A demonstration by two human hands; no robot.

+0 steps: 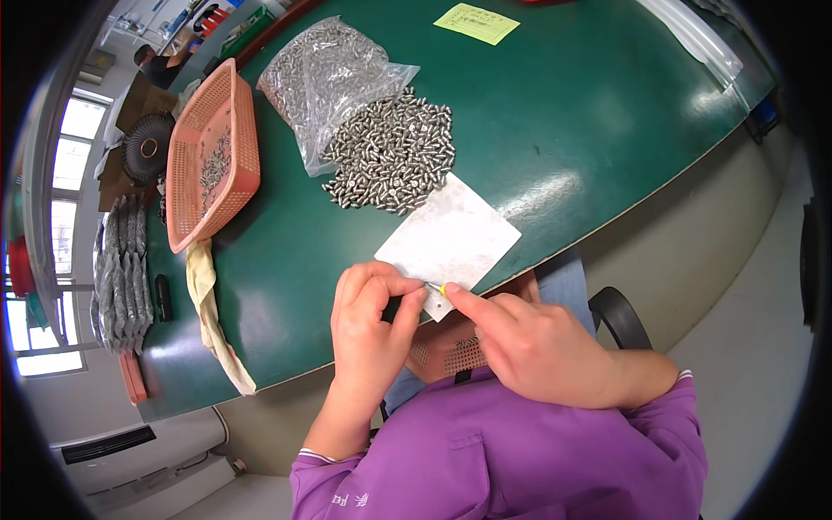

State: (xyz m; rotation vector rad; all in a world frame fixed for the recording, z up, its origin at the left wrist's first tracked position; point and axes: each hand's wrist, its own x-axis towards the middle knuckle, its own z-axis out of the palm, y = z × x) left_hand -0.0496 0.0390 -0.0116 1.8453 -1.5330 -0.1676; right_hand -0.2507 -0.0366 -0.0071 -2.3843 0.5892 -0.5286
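Note:
My left hand (pixel 373 316) is closed in a pinch over the near edge of a white sheet (pixel 455 230). What lies between its thumb and forefinger is too small and covered to make out. My right hand (pixel 542 347) grips a small tool with a yellow end (pixel 445 289), mostly covered by the fingers. A thin metal tip points from the yellow end toward the left fingertips. Beyond the sheet, partly on its far corner, lies a heap of small silvery metal pins (pixel 394 152).
A clear plastic bag (pixel 325 74) full of similar pins adjoins the heap. Left of it stands a pink basket (pixel 243 156) with some pins, and a cream cloth strip (pixel 208 312). Another pink basket (pixel 446 351) sits below the green table's (pixel 295 303) near edge. A yellow paper slip (pixel 477 23) lies far back.

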